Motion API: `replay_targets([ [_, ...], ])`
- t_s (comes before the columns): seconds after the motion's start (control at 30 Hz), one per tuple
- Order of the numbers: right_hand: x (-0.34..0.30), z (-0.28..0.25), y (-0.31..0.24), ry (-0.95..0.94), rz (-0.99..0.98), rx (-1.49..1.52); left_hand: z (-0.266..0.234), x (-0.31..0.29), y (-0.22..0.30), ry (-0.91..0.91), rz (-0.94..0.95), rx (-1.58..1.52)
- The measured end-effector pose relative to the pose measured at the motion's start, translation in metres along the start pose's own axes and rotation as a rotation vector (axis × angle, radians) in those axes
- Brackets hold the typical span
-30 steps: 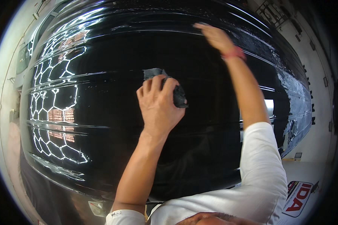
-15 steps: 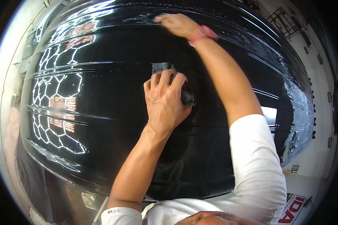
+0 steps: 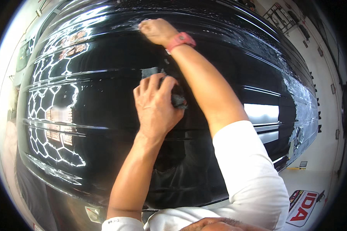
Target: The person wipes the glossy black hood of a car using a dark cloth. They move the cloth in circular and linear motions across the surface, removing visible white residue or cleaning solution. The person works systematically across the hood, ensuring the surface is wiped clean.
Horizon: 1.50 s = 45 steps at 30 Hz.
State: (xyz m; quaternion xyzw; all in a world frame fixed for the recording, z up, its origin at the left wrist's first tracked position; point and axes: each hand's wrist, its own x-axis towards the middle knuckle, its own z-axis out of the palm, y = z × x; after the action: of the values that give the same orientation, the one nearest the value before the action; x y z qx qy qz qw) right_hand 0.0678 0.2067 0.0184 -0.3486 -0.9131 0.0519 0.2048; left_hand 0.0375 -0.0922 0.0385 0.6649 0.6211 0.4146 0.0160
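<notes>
A wide, glossy black vehicle panel [image 3: 115,154] with long raised ribs lies under both my hands. My left hand [image 3: 156,104] is closed around a dark grey cloth [image 3: 149,72], its folds showing past the fingertips and beside the thumb. That cloth rests on the middle of the panel. Farther off, my right hand [image 3: 158,31] is closed low over the panel's far part, a red watch [image 3: 181,40] on its wrist. Whatever its fingers hold is hidden; whitish streaks and wet shine lie around them.
Loose, wrinkled clear film [image 3: 302,104] covers the panel's right end. Bright honeycomb-shaped light reflections spread over its left side. Another vehicle [image 3: 25,54] stands at the far left. On the floor at lower right lies a white sign [image 3: 302,208]; a metal rack [image 3: 279,17] stands at far right.
My right hand has shifted left and slightly nearer over the panel. The left hand and its cloth appear a little farther left, along with the whole view.
</notes>
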Motion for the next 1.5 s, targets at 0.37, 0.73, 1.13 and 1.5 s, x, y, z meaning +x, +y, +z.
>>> replay_targets([
  [0.37,-0.231,-0.182,0.171,0.122,0.42,-0.2,0.017,-0.008,0.015,0.055,0.012,-0.076],
  [0.73,-0.267,-0.155,-0.136,0.684,0.788,1.63,-0.019,-0.018,0.008,-0.336,-0.296,-1.136],
  [1.13,-0.303,-0.123,-0.211,0.119,0.396,-0.049,-0.122,-0.08,-0.077,0.126,-0.678,-1.377],
  [1.5,-0.307,-0.092,-0.199,0.257,0.249,-0.146,-0.215,-0.104,-0.22,0.657,-0.726,-1.756],
])
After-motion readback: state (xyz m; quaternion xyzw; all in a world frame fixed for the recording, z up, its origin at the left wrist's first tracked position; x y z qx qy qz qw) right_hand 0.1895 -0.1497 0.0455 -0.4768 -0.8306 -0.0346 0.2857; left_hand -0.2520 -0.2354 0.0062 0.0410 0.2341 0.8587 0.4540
